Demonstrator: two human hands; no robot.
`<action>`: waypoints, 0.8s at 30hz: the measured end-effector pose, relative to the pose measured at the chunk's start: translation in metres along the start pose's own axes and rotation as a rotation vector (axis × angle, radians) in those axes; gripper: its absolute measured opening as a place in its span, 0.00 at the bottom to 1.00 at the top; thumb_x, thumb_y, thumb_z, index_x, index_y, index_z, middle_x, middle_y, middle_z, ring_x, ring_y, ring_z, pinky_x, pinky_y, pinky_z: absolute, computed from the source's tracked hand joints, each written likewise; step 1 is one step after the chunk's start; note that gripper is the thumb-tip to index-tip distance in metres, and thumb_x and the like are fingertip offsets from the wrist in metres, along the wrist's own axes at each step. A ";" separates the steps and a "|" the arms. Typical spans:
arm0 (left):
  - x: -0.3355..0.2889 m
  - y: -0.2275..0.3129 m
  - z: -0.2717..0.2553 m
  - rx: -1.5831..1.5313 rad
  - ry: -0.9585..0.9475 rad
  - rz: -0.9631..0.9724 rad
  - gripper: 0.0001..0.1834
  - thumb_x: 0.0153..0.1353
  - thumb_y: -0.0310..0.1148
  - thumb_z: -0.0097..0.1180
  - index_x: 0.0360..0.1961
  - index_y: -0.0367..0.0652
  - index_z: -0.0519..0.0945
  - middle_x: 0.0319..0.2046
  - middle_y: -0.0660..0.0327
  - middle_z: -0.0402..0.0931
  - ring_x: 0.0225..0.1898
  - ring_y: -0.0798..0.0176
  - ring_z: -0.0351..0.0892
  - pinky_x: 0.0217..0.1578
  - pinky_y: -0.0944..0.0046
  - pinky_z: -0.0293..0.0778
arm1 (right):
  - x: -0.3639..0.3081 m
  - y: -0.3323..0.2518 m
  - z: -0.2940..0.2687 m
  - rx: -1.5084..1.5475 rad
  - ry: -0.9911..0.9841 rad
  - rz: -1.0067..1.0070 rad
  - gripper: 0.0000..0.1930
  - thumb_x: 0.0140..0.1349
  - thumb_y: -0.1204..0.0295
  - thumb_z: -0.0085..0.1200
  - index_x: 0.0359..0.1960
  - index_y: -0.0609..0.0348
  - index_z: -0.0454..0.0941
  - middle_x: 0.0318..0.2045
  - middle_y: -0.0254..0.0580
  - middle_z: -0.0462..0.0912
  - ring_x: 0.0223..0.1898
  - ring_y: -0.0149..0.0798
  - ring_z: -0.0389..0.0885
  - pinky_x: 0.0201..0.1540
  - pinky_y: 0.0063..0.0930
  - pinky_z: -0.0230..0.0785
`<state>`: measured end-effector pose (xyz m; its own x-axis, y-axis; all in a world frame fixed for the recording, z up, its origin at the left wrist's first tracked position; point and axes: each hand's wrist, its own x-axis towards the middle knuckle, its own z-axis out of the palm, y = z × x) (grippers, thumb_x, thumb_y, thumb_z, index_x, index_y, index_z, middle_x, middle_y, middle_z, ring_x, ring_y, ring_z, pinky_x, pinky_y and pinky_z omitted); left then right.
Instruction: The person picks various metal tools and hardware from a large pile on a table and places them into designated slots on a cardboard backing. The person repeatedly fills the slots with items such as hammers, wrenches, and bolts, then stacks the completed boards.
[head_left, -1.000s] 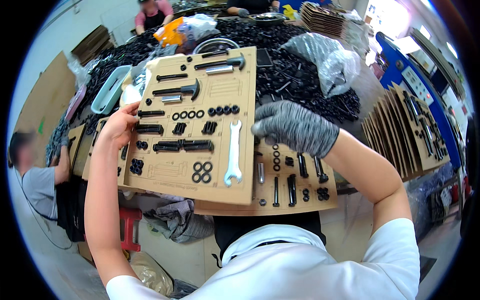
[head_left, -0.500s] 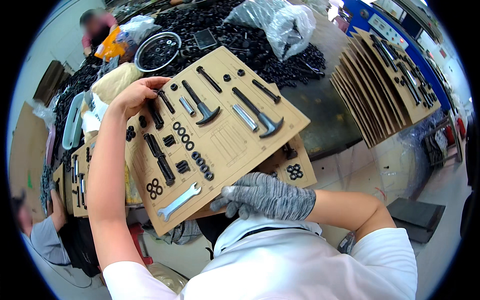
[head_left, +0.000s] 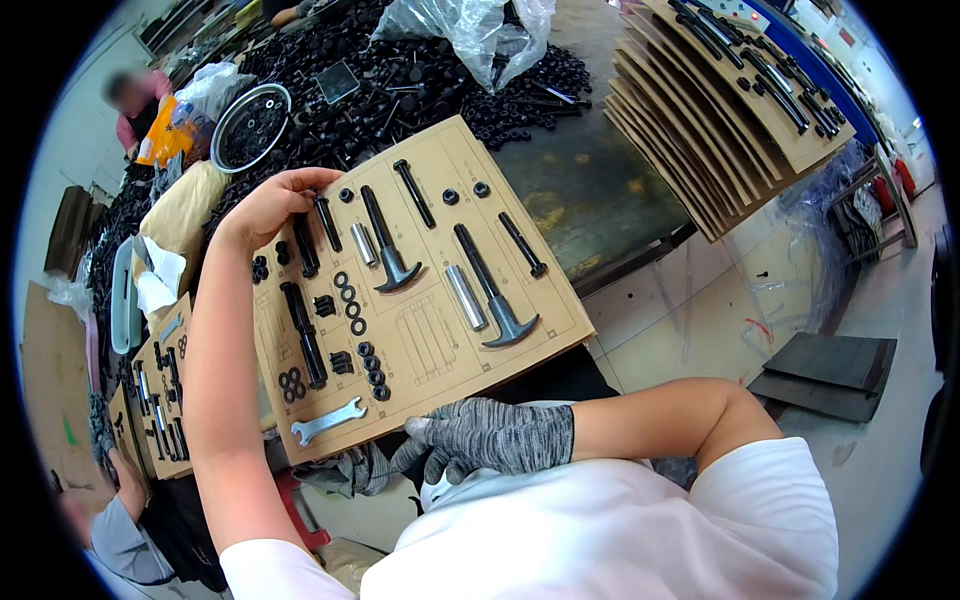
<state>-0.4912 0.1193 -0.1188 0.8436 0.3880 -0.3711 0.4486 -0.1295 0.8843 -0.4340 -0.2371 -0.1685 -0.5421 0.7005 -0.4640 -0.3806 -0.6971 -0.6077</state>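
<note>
A tan cardboard panel (head_left: 420, 360) printed with outlines lies tilted in front of me, bearing black bolts, rows of black nuts and rings, two black T-shaped hooked bolts (head_left: 508, 318), silver sleeves (head_left: 464, 297) and a silver open-ended wrench (head_left: 329, 420). My left hand (head_left: 272, 208), bare, grips the panel's far left edge; its thumb and some fingertips are hidden near a black bolt (head_left: 327, 222). At the near edge, my right hand (head_left: 490, 436) in a grey knit glove has its fingers curled against the cardboard.
Loose black hardware (head_left: 440, 75) covers the table behind, with a round metal bowl (head_left: 216, 150) and clear plastic bags (head_left: 480, 30). A stack of filled panels (head_left: 690, 140) stands at the right. Another person's gloved hand (head_left: 100, 440) is beside another panel (head_left: 160, 400) at left.
The panel has turned and settled lower, and the second panel that stuck out beneath it at the right is now hidden. My right hand has shifted left along the near edge.
</note>
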 end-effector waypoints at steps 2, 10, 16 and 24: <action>0.005 0.003 0.011 0.021 0.002 -0.002 0.33 0.49 0.11 0.40 0.59 0.38 0.77 0.51 0.60 0.79 0.48 0.68 0.79 0.54 0.69 0.72 | -0.003 0.008 -0.006 0.026 0.026 -0.017 0.26 0.77 0.56 0.33 0.48 0.68 0.78 0.40 0.45 0.85 0.31 0.30 0.82 0.23 0.17 0.70; 0.001 0.008 -0.001 0.013 -0.019 -0.028 0.33 0.49 0.11 0.40 0.59 0.36 0.76 0.51 0.59 0.79 0.51 0.67 0.78 0.55 0.67 0.73 | 0.009 0.005 0.005 0.161 0.069 -0.002 0.23 0.76 0.58 0.37 0.48 0.69 0.77 0.42 0.52 0.85 0.31 0.33 0.81 0.21 0.17 0.71; 0.010 0.008 -0.002 0.052 -0.031 -0.036 0.33 0.49 0.11 0.40 0.59 0.36 0.76 0.52 0.58 0.78 0.52 0.66 0.78 0.56 0.65 0.73 | 0.012 0.006 -0.004 0.182 0.045 0.015 0.20 0.76 0.60 0.39 0.50 0.68 0.73 0.43 0.51 0.84 0.32 0.31 0.80 0.26 0.19 0.74; -0.001 0.009 0.001 0.379 0.184 0.034 0.28 0.56 0.16 0.43 0.59 0.39 0.76 0.53 0.58 0.76 0.52 0.65 0.77 0.55 0.64 0.72 | -0.053 -0.061 0.000 -0.510 -0.008 -0.297 0.19 0.66 0.69 0.57 0.57 0.61 0.75 0.51 0.42 0.83 0.56 0.34 0.79 0.63 0.28 0.69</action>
<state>-0.4875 0.1172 -0.1105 0.8085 0.5298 -0.2564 0.5273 -0.4583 0.7155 -0.3819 -0.2316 -0.1070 -0.4738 0.8520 -0.2227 -0.1099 -0.3081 -0.9450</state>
